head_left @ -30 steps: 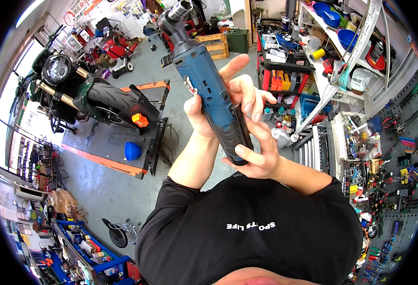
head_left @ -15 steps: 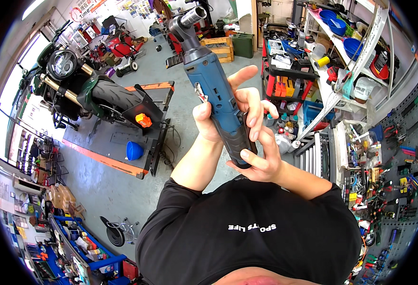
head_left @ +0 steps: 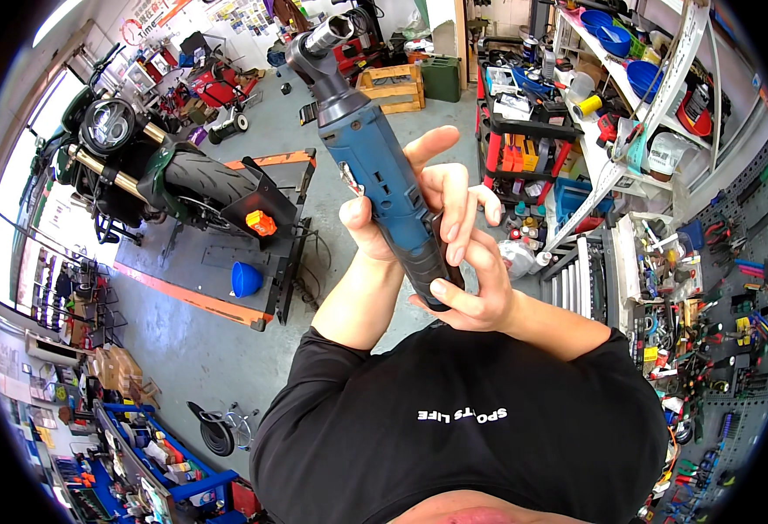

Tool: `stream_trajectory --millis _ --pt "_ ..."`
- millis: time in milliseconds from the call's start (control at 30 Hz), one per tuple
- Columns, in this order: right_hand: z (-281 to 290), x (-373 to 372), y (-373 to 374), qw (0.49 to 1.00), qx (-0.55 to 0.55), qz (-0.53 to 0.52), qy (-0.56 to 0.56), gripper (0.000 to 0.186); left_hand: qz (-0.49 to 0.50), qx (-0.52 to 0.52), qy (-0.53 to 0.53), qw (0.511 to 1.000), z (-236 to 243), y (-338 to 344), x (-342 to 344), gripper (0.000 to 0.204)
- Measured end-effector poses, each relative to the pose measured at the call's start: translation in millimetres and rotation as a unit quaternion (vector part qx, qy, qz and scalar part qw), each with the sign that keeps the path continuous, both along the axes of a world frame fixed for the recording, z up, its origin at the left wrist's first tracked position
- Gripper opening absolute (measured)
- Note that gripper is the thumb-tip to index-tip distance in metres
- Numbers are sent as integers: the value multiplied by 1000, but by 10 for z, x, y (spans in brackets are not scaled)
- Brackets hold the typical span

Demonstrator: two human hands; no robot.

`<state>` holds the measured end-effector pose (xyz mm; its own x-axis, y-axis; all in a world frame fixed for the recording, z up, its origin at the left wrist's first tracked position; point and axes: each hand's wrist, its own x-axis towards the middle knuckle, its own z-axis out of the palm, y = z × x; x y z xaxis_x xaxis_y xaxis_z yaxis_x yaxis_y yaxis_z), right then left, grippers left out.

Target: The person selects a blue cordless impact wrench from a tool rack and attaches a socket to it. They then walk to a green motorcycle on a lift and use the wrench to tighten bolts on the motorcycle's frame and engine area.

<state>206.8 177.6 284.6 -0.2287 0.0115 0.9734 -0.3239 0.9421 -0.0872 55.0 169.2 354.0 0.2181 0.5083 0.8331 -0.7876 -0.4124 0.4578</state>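
A blue cordless ratchet wrench [head_left: 371,157] with a black lower grip is held up in front of my chest, tilted so that its head points to the far left. A silver socket [head_left: 330,35] sits on the grey angled head. My left hand [head_left: 373,237] is closed round the body from behind, its thumb on the left side and its fingers showing on the right, the index finger stretched out. My right hand [head_left: 482,293] grips the black lower end, thumb across the front near the base. A small shiny metal piece [head_left: 351,178] shows on the tool's left side, by my left thumb.
A motorcycle [head_left: 152,166] stands on a lift platform with orange edges [head_left: 200,301], where a blue bucket [head_left: 246,279] sits. To the right are a red and black tool cart [head_left: 532,131], white shelving [head_left: 615,170] and a pegboard of tools [head_left: 742,306]. A wheeled stool [head_left: 216,428] is lower left.
Both hands and the ratchet wrench have shifted a little to the left, the socket end also slightly lower. The grip of both hands looks the same.
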Motion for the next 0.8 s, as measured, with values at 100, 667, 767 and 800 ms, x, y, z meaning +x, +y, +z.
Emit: stream_trajectory --millis 100,667,767,800 --pt "24 -6 -1 1000 16 -3 -7 54 -36 -15 -31 999 -30 -10 31 100" --pt "66 -111 -104 999 35 -33 5 45 -140 12 -18 990 -98 138 2 90" --pt "73 -68 -69 1000 -7 -7 4 51 -15 -15 18 1000 -51 91 -61 94" --pt "126 -1 -48 999 -39 14 -15 57 26 -32 -9 999 -38 59 -17 99"
